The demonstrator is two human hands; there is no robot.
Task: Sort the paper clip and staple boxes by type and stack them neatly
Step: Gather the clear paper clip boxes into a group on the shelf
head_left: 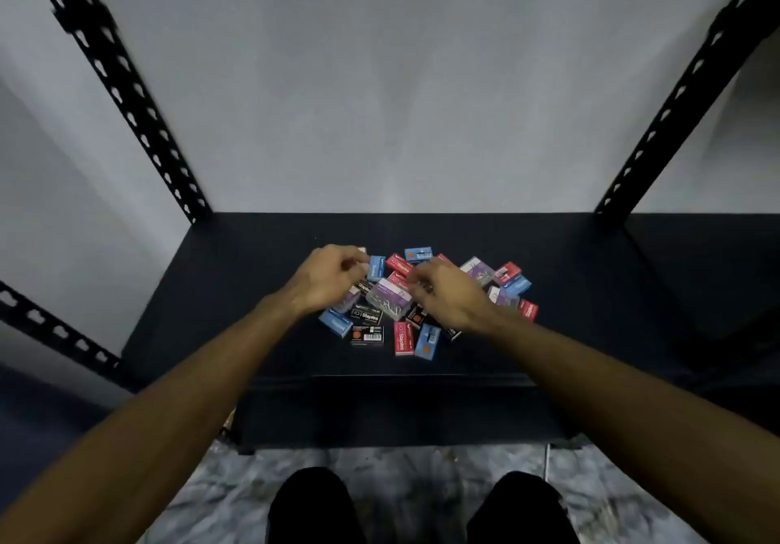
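Observation:
A jumbled pile of small boxes lies mid-shelf: red staple boxes [403, 337], blue ones [427, 341], black ones [367, 334] and clear purple-labelled paper clip boxes [388, 298]. My left hand [327, 279] hovers over the pile's left part with its fingers curled near a small pale box; whether it grips it is unclear. My right hand [449, 294] is over the middle of the pile, fingers bent down onto the boxes, and its fingertips are hidden.
The boxes rest on a dark shelf board [261, 273] of a black slotted metal rack with uprights at the back left [126, 92] and back right [675, 96]. A grey wall is behind. Marbled floor and my dark-clad knees are below.

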